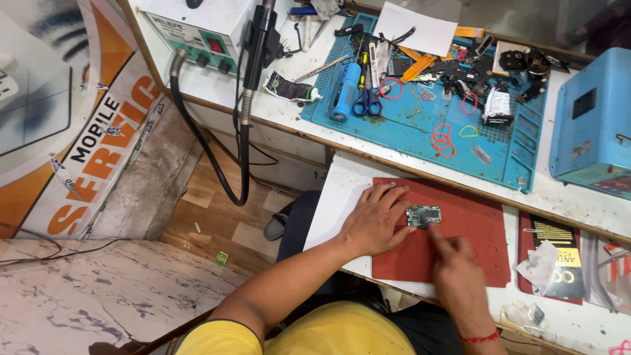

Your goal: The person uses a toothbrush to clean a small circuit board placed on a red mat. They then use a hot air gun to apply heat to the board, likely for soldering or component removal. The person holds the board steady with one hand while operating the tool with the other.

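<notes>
Down on the red mat (473, 230) lies a small green circuit board (423, 215), its long axis running roughly left to right across the view, about parallel to the front edge of the bench. Which end is its head cannot be told at this size. The left hand (374, 220) lies flat on the mat, fingers spread and open, fingertips touching the board's left edge to pin it. The right hand (457, 276) comes in from below, blurred, its fingers drawn together just beside the board's lower right corner; whether it pinches a tool cannot be told.

The mat sits on a white pull-out shelf (335, 190) under a white bench top (289, 115). Further back, a blue work mat (420, 131) carries blue-handled scissors (367, 98), coloured rubber bands (443, 139) and loose small parts. A white soldering station (197, 29) stands at the left end, its black hose (204, 148) hanging over the edge toward a wooden floor (217, 217). A blue box-shaped device (595, 118) stands at the right. An orange and white banner (98, 151) leans at the left.
</notes>
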